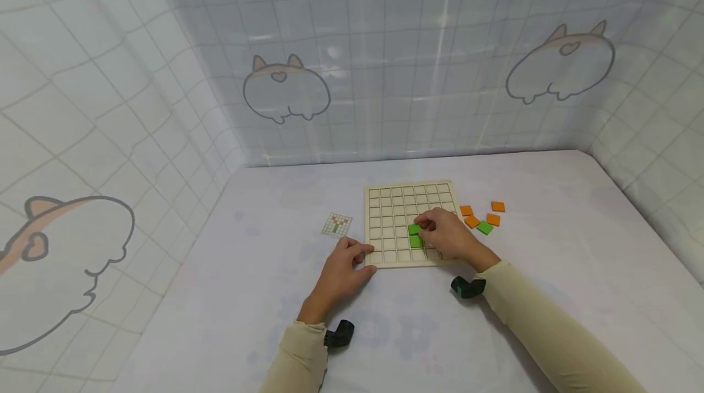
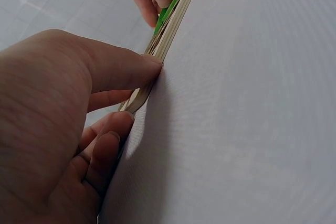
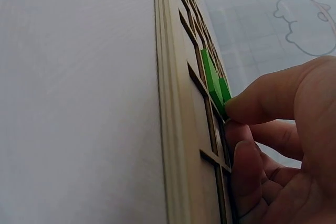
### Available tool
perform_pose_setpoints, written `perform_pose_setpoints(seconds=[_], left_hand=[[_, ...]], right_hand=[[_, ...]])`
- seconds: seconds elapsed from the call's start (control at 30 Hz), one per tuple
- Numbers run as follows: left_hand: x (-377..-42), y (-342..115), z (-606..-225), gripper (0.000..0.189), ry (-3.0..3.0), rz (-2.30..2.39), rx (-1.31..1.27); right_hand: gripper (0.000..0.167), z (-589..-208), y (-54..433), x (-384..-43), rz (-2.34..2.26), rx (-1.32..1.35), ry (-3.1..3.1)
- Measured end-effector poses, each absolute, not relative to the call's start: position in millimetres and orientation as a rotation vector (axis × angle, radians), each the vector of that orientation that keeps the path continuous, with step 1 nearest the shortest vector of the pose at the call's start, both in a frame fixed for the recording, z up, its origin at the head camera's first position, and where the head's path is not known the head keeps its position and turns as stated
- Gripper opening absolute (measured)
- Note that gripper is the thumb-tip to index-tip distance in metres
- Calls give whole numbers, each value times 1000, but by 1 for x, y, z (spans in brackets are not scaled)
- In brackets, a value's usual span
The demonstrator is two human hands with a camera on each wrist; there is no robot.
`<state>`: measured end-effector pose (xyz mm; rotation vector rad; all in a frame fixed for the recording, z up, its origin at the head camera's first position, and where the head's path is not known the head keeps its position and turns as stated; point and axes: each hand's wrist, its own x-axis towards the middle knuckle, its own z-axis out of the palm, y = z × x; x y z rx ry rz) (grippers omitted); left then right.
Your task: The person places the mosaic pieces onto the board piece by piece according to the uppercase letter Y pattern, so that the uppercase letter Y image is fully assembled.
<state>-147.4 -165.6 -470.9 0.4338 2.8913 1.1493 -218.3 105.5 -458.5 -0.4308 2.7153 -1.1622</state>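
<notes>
"Two green tiles (image 1: 415, 241), head view: where?"
"On the board (image 1: 389, 222), just left of the right hand (image 1: 447, 236), the nearer hand."
"Left wrist?"
"Left hand (image 2: 52, 98) grips the board's corner."
"Right wrist?"
"Right hand pinches one; which, I can't tell."

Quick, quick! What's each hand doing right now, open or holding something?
Left hand: closed, holding the wooden grid board at its near left corner.
Right hand: closed, pinching a green square tile on the board.

Soft, even light; glare streaks the back wall (image 1: 385, 44); wrist views dimmer.
</notes>
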Motion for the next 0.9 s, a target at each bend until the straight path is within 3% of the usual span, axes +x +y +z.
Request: perform_pose_setpoints(seconds=[0.47,0.9], left_hand=[[-147,-166,-472,33,2895,1156,437],[-149,-166,-474,33,2889,1157,446]], right_hand=[[28,-457,113,-214,-1303,-410,2667],[33,-442,157,-197,-1405,-259,2717]])
